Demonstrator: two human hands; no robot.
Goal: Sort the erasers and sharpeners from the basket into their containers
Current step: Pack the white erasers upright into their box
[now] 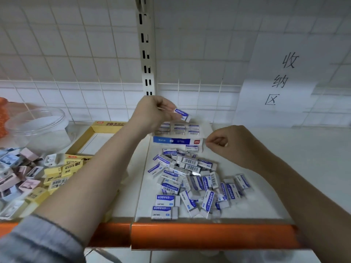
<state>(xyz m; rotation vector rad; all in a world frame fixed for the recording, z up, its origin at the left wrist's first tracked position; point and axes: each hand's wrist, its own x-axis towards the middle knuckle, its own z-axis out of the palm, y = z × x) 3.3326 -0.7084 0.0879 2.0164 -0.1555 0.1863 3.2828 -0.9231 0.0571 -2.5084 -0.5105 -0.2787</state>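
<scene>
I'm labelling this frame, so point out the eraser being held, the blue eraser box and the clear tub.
held eraser [182, 114], head view, its blue sleeve
blue eraser box [176, 141], head view, front wall
clear tub [38, 128], head view, near wall

The left arm reached forward and to the right, a grey sleeve pushed up near the elbow. The left hand [153, 112] was raised, its fingers and thumb pinching an eraser [182, 114]. The right arm came in from the lower right, bare. The right hand [230, 144] hung lower, fingers curled inward, holding nothing visible.

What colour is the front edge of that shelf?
Bright orange front edge, running along the white shelf; the head view shows it.
</scene>
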